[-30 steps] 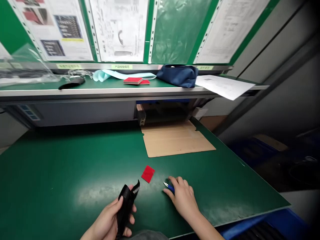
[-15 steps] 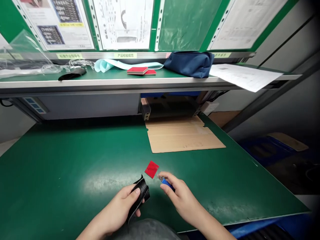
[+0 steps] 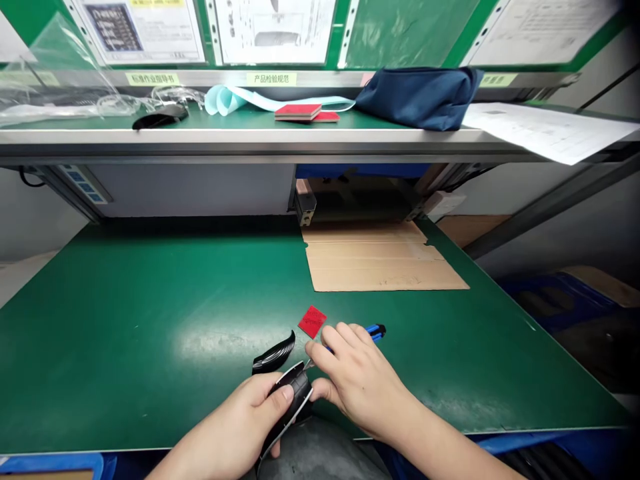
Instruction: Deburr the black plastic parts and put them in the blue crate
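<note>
My left hand (image 3: 255, 413) is closed around a black curved plastic part (image 3: 295, 390) with a pale edge, thumb on top. My right hand (image 3: 357, 373) grips a blue utility knife (image 3: 376, 331). Its black-tipped end sticks out beyond the knuckles, while the thin metal blade points down to the upper edge of the plastic part. The right thumb is close to that part's side. Just past my left hand lies a second black curved piece (image 3: 274, 353) with shiny ridges. A small red square (image 3: 312, 322) with dark writing rests on the green table beyond my right fingers.
A cardboard sheet (image 3: 385, 267) lies at the back right of the green table (image 3: 150, 300). Above, a shelf (image 3: 225, 137) holds a navy pouch (image 3: 420, 99), red pads (image 3: 299, 112), a black mouse-shaped piece (image 3: 160, 117) and a paper sheet (image 3: 550, 130) overhanging its edge.
My right hand has moved in to the plastic part and turned the knife, bringing its blade to the edge. A separate black piece now shows on the table. The view has shifted.
</note>
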The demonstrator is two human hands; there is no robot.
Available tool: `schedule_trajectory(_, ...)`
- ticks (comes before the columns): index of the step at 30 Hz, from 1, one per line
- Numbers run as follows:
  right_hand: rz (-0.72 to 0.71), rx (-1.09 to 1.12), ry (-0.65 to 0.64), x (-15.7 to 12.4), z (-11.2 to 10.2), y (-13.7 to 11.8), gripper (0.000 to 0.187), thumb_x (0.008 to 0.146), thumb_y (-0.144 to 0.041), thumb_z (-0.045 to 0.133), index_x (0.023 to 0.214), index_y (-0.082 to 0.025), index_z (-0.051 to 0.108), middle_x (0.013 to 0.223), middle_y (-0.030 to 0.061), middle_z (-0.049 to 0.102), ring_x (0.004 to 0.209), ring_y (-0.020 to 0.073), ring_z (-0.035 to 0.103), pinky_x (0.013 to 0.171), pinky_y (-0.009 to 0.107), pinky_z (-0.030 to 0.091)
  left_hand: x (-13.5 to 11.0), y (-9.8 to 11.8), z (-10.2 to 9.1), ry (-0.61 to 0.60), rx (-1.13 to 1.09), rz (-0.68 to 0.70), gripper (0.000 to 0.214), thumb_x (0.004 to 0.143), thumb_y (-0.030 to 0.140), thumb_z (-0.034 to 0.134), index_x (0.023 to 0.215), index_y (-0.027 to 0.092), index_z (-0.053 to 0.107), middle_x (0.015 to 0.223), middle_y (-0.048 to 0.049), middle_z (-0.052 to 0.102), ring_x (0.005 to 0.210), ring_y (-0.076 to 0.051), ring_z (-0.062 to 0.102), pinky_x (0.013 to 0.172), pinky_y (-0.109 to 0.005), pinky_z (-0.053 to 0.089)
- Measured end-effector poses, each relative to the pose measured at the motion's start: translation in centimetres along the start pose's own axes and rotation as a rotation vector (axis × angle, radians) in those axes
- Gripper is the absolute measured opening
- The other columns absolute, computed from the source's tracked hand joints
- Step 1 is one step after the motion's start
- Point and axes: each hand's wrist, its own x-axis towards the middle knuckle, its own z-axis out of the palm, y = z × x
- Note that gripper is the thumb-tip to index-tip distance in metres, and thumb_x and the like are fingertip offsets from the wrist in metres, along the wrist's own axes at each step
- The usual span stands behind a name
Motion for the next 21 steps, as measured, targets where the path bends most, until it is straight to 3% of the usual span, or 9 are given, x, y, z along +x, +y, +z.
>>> schedule_trajectory(4, -0.059, -0.032, -0.009, 0.5, 0.1, 0.0, 0.041, 0.092, -0.056, 0.035, 0.08, -0.02, 0.053, 0.081, 0.0028, 0.048, 0.074, 0.0181, 0.037, 0.068, 0.033, 0.024, -0.4, 0.3, -0.2, -0.01, 0.048, -0.001, 0.047, 0.09, 0.055, 0.035, 0.1, 0.019, 0.065, 0.065, 0.0011, 0.05, 0.055, -0.012, 0.047, 0.058, -0.023, 0.039)
schedule_trajectory(10, -0.103, -0.018, -0.045, 0.9, 0.6, 0.3, 0.037, 0.093, -0.051, 0.039, 0.075, -0.02, 0.049, 0.077, 0.0013, 0.05, 0.071, 0.0168, 0.036, 0.064, 0.033, 0.02, -0.5, 0.8, -0.3, 0.003, 0.126, -0.003, 0.045, 0.092, 0.049, 0.034, 0.114, 0.023, 0.063, 0.071, 0.0016, 0.053, 0.058, -0.012, 0.046, 0.059, -0.022, 0.039)
schedule_trajectory(15, -0.114, 0.047, -0.113, 1.0, 1.2, 0.6, 0.037, 0.094, -0.049, 0.037, 0.074, -0.02, 0.049, 0.075, 0.0012, 0.052, 0.071, 0.0166, 0.038, 0.062, 0.033, 0.019, -0.2, 1.2, -0.4, 0.045, 0.183, 0.043, 0.038, 0.092, 0.041, 0.036, 0.105, 0.023, 0.067, 0.087, -0.0015, 0.063, 0.073, -0.017, 0.052, 0.067, -0.023, 0.04)
schedule_trajectory(18, -0.128, 0.289, -0.229, 1.2, 1.3, 1.3, 0.046, 0.094, -0.056, 0.03, 0.072, -0.02, 0.048, 0.071, -0.0006, 0.052, 0.068, 0.0148, 0.041, 0.063, 0.031, 0.025, 0.2, 1.3, -0.4, 0.059, 0.224, 0.078, 0.035, 0.092, 0.039, 0.038, 0.094, 0.021, 0.068, 0.088, -0.003, 0.066, 0.081, -0.02, 0.055, 0.072, -0.025, 0.04)
schedule_trajectory(21, -0.11, 0.767, -0.392, 1.1, 1.2, 2.2, 0.052, 0.093, -0.061, 0.021, 0.072, -0.02, 0.046, 0.067, -0.0033, 0.047, 0.063, 0.0121, 0.041, 0.061, 0.026, 0.031, 0.7, 1.1, -0.5, 0.102, 0.251, 0.084, 0.035, 0.091, 0.041, 0.04, 0.087, 0.021, 0.067, 0.084, -0.0028, 0.066, 0.081, -0.021, 0.056, 0.074, -0.026, 0.039)
